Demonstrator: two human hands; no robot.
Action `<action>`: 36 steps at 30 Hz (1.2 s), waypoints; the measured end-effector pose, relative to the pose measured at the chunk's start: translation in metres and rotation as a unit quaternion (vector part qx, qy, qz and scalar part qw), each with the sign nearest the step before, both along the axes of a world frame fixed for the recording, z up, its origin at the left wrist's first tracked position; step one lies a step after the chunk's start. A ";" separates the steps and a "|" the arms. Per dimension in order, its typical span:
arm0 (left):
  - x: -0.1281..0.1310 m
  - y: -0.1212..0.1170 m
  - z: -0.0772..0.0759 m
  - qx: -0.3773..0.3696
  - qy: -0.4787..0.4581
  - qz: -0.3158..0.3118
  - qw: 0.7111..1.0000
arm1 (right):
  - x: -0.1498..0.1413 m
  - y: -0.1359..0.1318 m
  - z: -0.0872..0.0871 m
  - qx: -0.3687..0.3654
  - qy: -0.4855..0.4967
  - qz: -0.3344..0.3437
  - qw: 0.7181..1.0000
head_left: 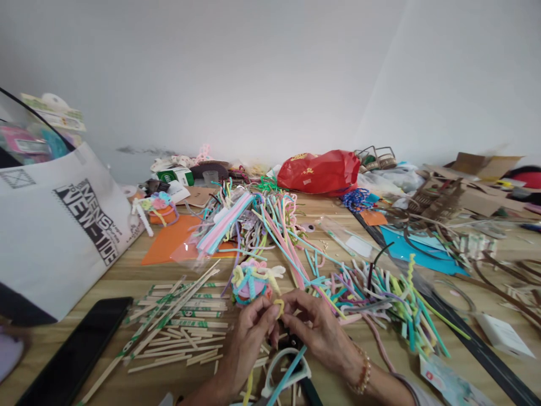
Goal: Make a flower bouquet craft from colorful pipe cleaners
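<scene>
My left hand (251, 332) and my right hand (316, 327) meet low in the middle of the head view. Between their fingertips they pinch a yellow pipe cleaner (279, 308), bent into a small loop. Just beyond sits a round pastel pipe-cleaner craft (250, 283) in pink, purple, blue and yellow; whether the yellow piece joins it I cannot tell. Under my hands lie scissors with white handles (305, 369), a light blue pipe cleaner (287, 373) and a dark tool, partly hidden. A bead bracelet circles my right wrist.
Wooden sticks (181, 327) and a black phone (78, 349) lie left, beside a white bag (63, 220). Pipe-cleaner piles (270, 220) fill the middle and right. Behind stand a red bag (319, 172) and a wall. Blue paper (422, 248) and a white box (502, 332) lie right.
</scene>
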State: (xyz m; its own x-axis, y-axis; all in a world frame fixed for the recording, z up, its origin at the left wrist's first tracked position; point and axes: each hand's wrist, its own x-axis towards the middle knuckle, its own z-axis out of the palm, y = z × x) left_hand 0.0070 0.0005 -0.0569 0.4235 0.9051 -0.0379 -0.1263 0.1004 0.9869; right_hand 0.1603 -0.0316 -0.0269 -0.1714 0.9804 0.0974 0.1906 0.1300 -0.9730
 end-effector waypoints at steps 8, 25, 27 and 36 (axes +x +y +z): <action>0.003 -0.001 -0.001 -0.088 -0.084 -0.024 0.992 | 0.003 0.004 -0.002 -0.048 0.110 0.063 0.991; -0.002 0.002 0.011 -0.206 -0.132 -0.145 0.959 | 0.025 0.008 0.007 0.288 -0.293 0.084 0.908; -0.003 0.002 0.011 -0.207 -0.116 -0.159 0.958 | 0.029 0.008 0.004 0.326 -0.335 0.093 0.879; -0.001 0.002 0.021 -0.065 0.002 -0.098 0.993 | 0.029 0.010 0.009 0.277 -0.383 0.020 0.881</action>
State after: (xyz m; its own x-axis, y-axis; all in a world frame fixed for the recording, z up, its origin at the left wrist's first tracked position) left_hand 0.0064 0.0027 -0.0363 0.5910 0.7925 -0.1507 -0.0886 0.2494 0.9644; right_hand 0.1888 -0.0218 -0.0180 -0.4282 0.8104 0.3999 0.7487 0.5659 -0.3451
